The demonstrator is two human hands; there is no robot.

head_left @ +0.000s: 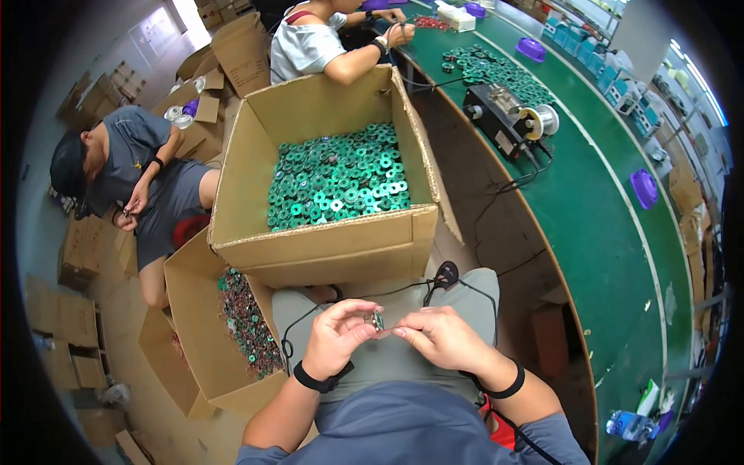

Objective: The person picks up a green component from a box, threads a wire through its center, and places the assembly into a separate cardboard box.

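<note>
Above my lap, my left hand (pixel 333 341) pinches a small green circuit board (pixel 377 320) between thumb and fingers. A thin reddish wire (pixel 385 332) runs from the board's lower edge toward my right hand (pixel 446 337), whose thumb and forefinger are closed on its end. Part of the board is covered by my left fingers. Just beyond my hands stands a large cardboard box (pixel 325 240) filled with many round green circuit boards (pixel 341 182). To its lower left, another carton (pixel 221 372) holds boards with red and dark wires (pixel 249 322).
A long green workbench (pixel 589 232) curves along the right, bearing a soldering machine (pixel 508 120) with a wire spool, piled boards (pixel 496 70) and purple bowls (pixel 643 188). One person (pixel 147 167) sits at left, another (pixel 310 46) at the bench. Black cords trail near my feet.
</note>
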